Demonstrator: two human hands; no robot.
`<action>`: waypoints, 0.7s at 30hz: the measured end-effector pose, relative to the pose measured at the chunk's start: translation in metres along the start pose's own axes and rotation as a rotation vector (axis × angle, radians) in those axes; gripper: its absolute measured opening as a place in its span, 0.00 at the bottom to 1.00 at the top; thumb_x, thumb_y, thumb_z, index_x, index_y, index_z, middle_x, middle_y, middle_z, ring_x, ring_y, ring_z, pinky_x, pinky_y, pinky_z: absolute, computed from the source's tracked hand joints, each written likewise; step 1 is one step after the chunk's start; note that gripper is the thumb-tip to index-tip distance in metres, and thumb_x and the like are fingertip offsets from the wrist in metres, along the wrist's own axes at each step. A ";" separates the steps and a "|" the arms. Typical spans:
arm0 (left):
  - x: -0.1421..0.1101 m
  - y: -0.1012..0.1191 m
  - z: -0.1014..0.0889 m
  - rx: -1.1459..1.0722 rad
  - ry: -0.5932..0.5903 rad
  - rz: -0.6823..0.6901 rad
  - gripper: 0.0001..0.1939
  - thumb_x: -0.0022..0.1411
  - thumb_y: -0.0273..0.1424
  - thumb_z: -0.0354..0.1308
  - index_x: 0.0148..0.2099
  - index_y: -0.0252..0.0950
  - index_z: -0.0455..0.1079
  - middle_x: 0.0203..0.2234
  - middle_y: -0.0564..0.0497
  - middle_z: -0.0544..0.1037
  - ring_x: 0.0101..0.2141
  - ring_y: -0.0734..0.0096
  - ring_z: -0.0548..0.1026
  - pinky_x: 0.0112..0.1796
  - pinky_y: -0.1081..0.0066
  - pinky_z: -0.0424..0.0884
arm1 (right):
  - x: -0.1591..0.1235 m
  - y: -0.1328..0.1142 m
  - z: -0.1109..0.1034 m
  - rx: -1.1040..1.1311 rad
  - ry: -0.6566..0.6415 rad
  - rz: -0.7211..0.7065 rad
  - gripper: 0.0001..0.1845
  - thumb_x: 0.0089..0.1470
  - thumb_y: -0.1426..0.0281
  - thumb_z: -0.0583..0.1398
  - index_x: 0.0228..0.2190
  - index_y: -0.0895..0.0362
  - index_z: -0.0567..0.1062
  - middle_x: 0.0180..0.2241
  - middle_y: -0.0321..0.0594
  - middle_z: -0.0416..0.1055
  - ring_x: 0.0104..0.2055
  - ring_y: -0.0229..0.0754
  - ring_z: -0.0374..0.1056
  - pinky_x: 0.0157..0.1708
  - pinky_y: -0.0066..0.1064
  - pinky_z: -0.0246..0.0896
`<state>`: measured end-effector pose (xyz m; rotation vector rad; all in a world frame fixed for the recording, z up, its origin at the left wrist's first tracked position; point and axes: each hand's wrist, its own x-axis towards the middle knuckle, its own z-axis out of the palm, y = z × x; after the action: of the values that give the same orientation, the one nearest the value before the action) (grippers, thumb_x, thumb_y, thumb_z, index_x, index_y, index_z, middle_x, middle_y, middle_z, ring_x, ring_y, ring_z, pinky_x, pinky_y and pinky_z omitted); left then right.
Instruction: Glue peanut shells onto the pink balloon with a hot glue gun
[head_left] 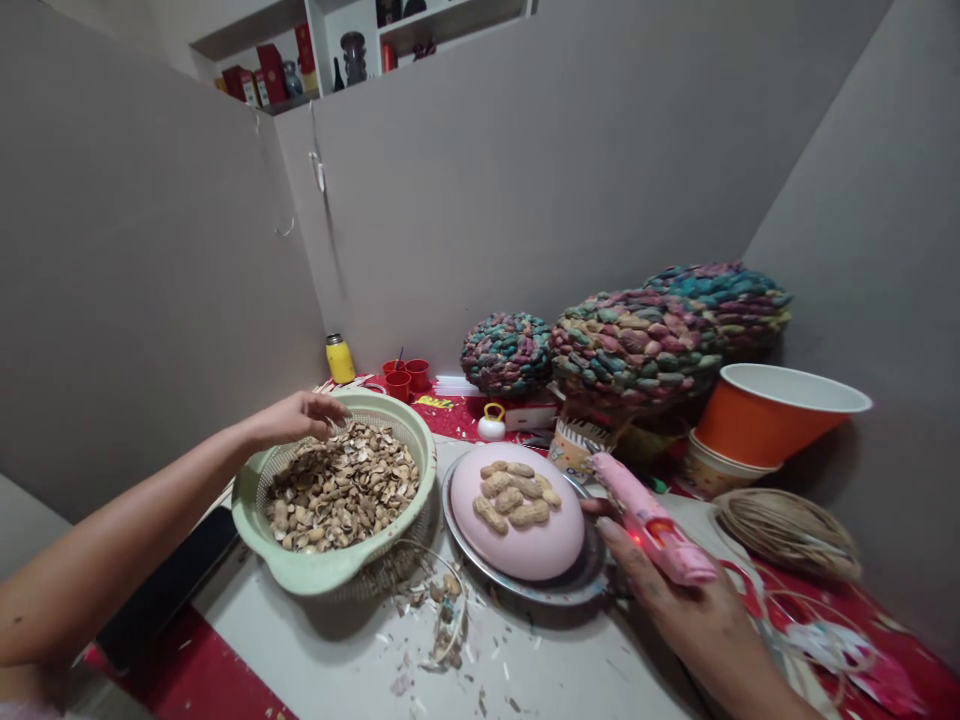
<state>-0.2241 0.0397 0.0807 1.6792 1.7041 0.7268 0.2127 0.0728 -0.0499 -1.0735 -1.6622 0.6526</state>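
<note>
My left hand (304,416) reaches over the rim of a pale green colander (330,568), its fingers loosely stretched above the peanut shells (341,490) inside, holding nothing that I can see. In my right hand (667,600) is a pink hot glue gun (649,515) with a red light glowing on its side. Its nozzle points up and left, near a pink dome (517,555) that sits on a round metal tray (592,590). Several whole peanut shells (517,495) lie clustered on top of the dome, touching one another.
Bumpy multicoloured shell-covered balls (637,345) stand at the back right. An orange paper bucket (784,425) and a coil of cord (787,530) are at the right. Red cups (398,385) and a yellow bottle (340,360) stand behind the colander. Shell scraps (446,620) litter the front.
</note>
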 end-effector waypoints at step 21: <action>0.037 0.003 -0.007 0.863 -0.181 -0.132 0.12 0.61 0.32 0.62 0.46 0.36 0.77 0.33 0.51 0.82 0.34 0.66 0.78 0.37 0.69 0.71 | 0.002 -0.018 -0.004 -0.073 -0.004 0.077 0.20 0.47 0.50 0.61 0.23 0.53 0.77 0.25 0.41 0.76 0.29 0.50 0.75 0.38 0.36 0.76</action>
<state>-0.2273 0.0770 0.0854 2.0469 2.1137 -0.2875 0.2104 0.0659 -0.0330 -1.1939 -1.6658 0.6474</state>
